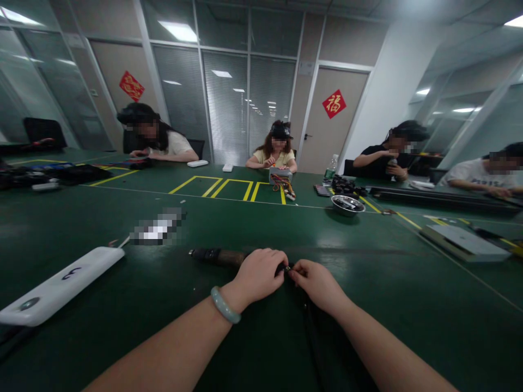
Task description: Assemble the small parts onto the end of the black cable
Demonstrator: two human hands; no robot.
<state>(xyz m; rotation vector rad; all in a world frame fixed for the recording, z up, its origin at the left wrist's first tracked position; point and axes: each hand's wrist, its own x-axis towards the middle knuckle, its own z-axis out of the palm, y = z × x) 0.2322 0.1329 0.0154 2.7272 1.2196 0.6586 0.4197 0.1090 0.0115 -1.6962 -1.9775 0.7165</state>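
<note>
I've got left hand (263,272) clasped round the dark tool (223,257), right hand (316,280) pinching seemingly its shiny end (287,268); dark cord (310,332) toward the bench's (151,294) near edge could snag, yanking it loose.

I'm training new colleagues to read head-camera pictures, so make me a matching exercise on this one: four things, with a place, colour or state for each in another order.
Things
1. Black and brown rod
2. Bangle
3. Metal bowl
4. White case marked "3"

Places, colours, states
A. Lies by the picture's left edge
B. Holds dark items
C. Partly covered by the left hand
D. Pale grey-green

Right pairs: 1-C, 2-D, 3-B, 4-A
</note>
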